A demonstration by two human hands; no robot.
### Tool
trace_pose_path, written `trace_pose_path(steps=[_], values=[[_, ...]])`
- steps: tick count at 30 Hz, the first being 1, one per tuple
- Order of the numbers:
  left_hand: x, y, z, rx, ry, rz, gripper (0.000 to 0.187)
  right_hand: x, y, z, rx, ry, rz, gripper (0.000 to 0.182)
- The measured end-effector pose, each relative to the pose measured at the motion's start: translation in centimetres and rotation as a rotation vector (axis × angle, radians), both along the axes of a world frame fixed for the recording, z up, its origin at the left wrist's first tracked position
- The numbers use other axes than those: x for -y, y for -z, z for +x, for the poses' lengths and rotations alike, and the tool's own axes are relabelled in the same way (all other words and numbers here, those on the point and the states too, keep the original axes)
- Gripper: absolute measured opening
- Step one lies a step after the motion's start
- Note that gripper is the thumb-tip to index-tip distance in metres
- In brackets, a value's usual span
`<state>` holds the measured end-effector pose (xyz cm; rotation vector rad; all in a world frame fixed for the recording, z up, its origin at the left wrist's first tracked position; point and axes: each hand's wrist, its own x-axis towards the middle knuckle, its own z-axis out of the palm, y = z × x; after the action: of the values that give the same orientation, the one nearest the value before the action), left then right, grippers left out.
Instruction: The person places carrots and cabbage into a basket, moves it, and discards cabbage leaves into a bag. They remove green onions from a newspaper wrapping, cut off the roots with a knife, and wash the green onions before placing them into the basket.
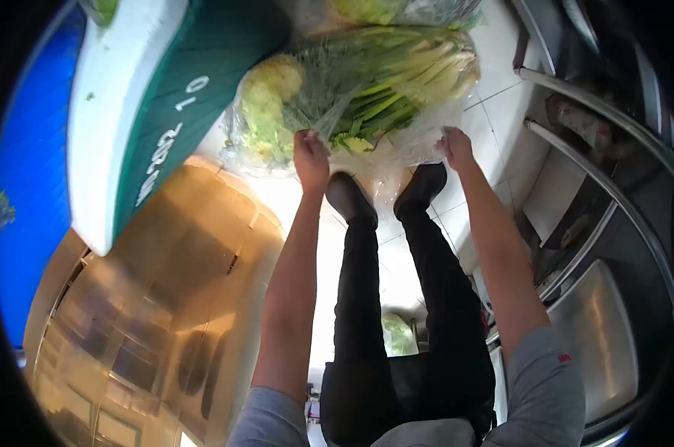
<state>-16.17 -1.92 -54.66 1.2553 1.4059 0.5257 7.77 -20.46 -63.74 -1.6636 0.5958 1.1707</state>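
A large clear plastic bag (419, 141) lies on the floor in front of my shoes, full of vegetables. Through its film show long green leafy stalks (385, 97) on the right and a pale green cabbage-like head (266, 97) on the left. My left hand (311, 158) is closed on the bag's near edge at the left. Farther right, my right hand (454, 145) pinches the same edge. Between my hands the film is stretched, with its loose part hanging by my shoes.
A green and white container (162, 112) with printed writing and a blue surface (35, 149) stand at the left. Below them is a shiny metal cabinet (158, 298). Metal rack rails (612, 179) run along the right. More bagged vegetables (367, 10) lie beyond on the white tiles (501, 97).
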Motion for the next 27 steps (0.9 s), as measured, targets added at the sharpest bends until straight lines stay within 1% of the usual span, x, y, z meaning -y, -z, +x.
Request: trace_pose_path(steps=[1,3,4,5,6,7,9,10,11,12,13,14,15,16,17,18,19,20,21,22,23,24,25,26,27], values=[[-1.3,-1.9,0.8,0.077,-0.095,-0.172,0.019,-1.1,-2.5,0.2,0.017,0.074,0.045,0.019],[-4.2,-5.4,3.6,-0.027,-0.063,0.025,0.022,-2.2,-6.7,1.2,0.049,0.221,0.126,0.014],[-6.0,-7.1,5.5,-0.039,-0.015,0.123,0.023,-1.9,-8.1,2.4,0.044,0.154,0.221,0.014],[-7.6,-9.2,7.5,-0.05,0.03,0.221,0.025,-1.8,-9.6,3.4,0.028,0.111,0.256,0.013],[-8.5,-11.8,9.5,-0.023,0.029,0.181,0.026,-2.0,-11.5,4.2,0.012,0.069,0.292,0.013],[-8.9,-12.9,10.2,-0.024,0.045,0.217,0.026,-2.2,-13.2,5.0,-0.002,0.028,0.33,0.013],[-8.8,-14.3,10.4,-0.033,0.089,0.275,0.026,-2.2,-16.7,3.4,0.104,-0.069,0.242,0.011],[-8.1,-14.9,9.5,-0.022,0.104,0.284,0.025,-0.6,-17.0,2.2,0.112,-0.003,0.369,0.01],[-7.6,-15.7,8.8,-0.079,0.128,0.2,0.024,-0.2,-18.7,1.4,0.03,0.055,0.316,0.011],[-6.7,-16.8,8.5,-0.049,0.109,0.134,0.026,-0.3,-21.2,0.8,0.034,0.008,0.198,0.013],[-5.8,-17.8,8.7,-0.08,0.145,0.106,0.025,0.1,-22.8,0.2,0.028,0.039,0.142,0.015],[-5.1,-18.6,9.1,-0.114,0.18,0.084,0.025,0.9,-24.0,-0.2,0.06,0.05,0.163,0.013],[-4.1,-19.4,10.1,-0.102,0.182,0.002,0.024,1.7,-25.0,-0.2,0.053,0.106,0.158,0.013],[-2.8,-20.4,11.4,0.017,0.221,0.08,0.024,2.7,-26.1,-0.1,0.041,0.157,0.15,0.014],[-1.7,-21.4,12.5,0.027,0.217,-0.002,0.023,3.6,-26.8,0.2,0.027,0.207,0.138,0.014],[-0.9,-22.3,13.5,0.045,0.241,-0.031,0.021,4.2,-27.7,0.6,0.044,0.183,0.111,0.013],[-0.4,-24.2,14.4,-0.137,0.322,-0.091,0.019,4.8,-28.6,1.0,0.065,0.165,0.083,0.013],[0.1,-24.8,14.7,-0.119,0.355,-0.048,0.019,5.2,-29.5,1.8,0.098,0.151,0.059,0.012],[0.7,-25.2,14.9,-0.088,0.396,-0.004,0.018,5.0,-30.4,2.0,0.146,-0.053,-0.027,0.01],[1.0,-25.6,14.4,-0.05,0.376,-0.003,0.018,5.3,-31.6,2.3,0.203,-0.237,-0.131,0.01],[1.1,-25.7,13.7,0.016,0.377,-0.015,0.017,6.1,-32.3,2.2,0.274,-0.328,-0.171,0.012],[1.1,-25.6,12.4,0.012,0.442,-0.033,0.017,6.5,-33.0,1.2,0.314,-0.324,-0.141,0.013],[1.6,-26.9,12.3,0.053,0.386,-0.087,0.017,7.2,-34.0,-0.1,0.334,-0.29,-0.115,0.015],[2.1,-28.9,12.2,0.037,0.392,-0.048,0.017,8.0,-35.5,-0.9,0.325,-0.233,-0.087,0.017],[2.3,-31.1,12.3,-0.142,0.415,-0.047,0.019,8.6,-36.9,-1.9,0.295,-0.179,-0.067,0.02]])
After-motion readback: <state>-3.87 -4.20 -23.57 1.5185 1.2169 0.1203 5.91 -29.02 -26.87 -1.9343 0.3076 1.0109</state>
